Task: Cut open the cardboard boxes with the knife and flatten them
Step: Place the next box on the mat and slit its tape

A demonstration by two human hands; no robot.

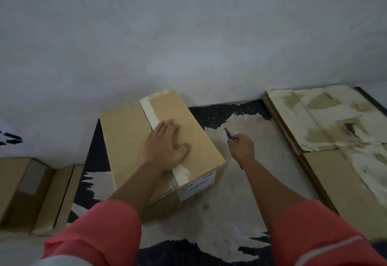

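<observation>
A closed cardboard box (127,140) stands on the floor in the middle, sealed along its top with a pale tape strip (149,114). My left hand (165,148) lies flat on the box top, fingers spread over the tape. To the right of the box, my right hand (241,147) grips a small blue-handled knife (228,134), blade pointing up and away, held above the floor and apart from the box.
A stack of flattened cardboard (335,131) lies at the right by the wall. More cardboard boxes (27,190) sit at the left. The floor is dark with worn pale patches (240,202). A grey wall (188,35) rises just behind the box.
</observation>
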